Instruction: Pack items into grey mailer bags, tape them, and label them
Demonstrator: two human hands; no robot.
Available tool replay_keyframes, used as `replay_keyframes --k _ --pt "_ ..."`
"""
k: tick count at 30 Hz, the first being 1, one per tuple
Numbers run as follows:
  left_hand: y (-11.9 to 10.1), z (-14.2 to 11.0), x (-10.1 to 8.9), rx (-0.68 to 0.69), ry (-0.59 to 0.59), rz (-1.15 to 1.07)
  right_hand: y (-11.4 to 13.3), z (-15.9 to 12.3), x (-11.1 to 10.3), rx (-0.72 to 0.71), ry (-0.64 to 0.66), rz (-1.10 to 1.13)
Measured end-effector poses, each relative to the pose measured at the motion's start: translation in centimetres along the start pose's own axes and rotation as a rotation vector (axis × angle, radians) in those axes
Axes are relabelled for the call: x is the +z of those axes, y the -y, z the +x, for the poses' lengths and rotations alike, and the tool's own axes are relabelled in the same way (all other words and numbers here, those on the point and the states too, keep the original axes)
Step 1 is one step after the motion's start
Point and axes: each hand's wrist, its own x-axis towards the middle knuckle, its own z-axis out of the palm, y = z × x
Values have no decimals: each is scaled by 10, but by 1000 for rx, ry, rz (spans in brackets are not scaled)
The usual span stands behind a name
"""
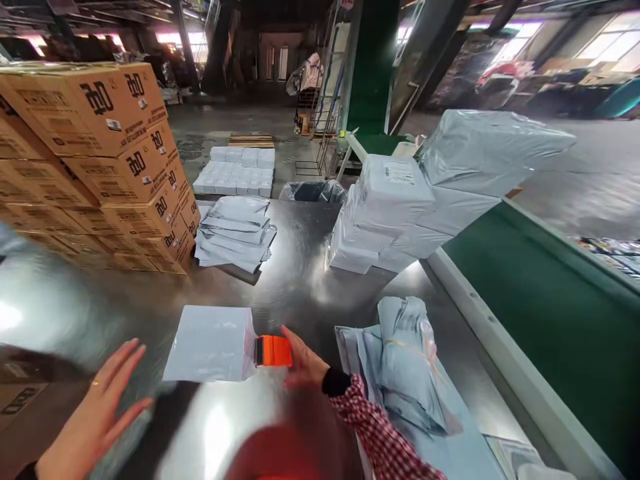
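Observation:
A white wrapped parcel point(210, 343) with a clear film edge lies flat on the metal table. At its right end, my right hand point(306, 360) holds a small orange block-shaped tool point(275, 351) whose dark end touches or nearly touches the film; its exact kind I cannot make out. Part of that hand's grip is hidden behind the tool and blurred. My left hand point(107, 400) hovers left of the parcel, fingers spread, with nothing in it.
Brown cartons point(135, 167) are stacked at the left. Grey mailer bags point(235, 230) lie behind the parcel, and more folded bags point(407, 360) lie right of my right arm. Wrapped white parcels point(395, 200) are piled beside a green conveyor belt point(545, 307). A lined bin point(315, 191) stands beyond the table point(300, 267).

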Motion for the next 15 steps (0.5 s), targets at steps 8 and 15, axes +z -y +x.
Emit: replay_keyframes --k 8,15 --pt "-6 68 45 660 28 125 -25 17 33 1 -163 -109" --pt "27 157 62 425 264 -260 -12 40 1 205 -130 158"
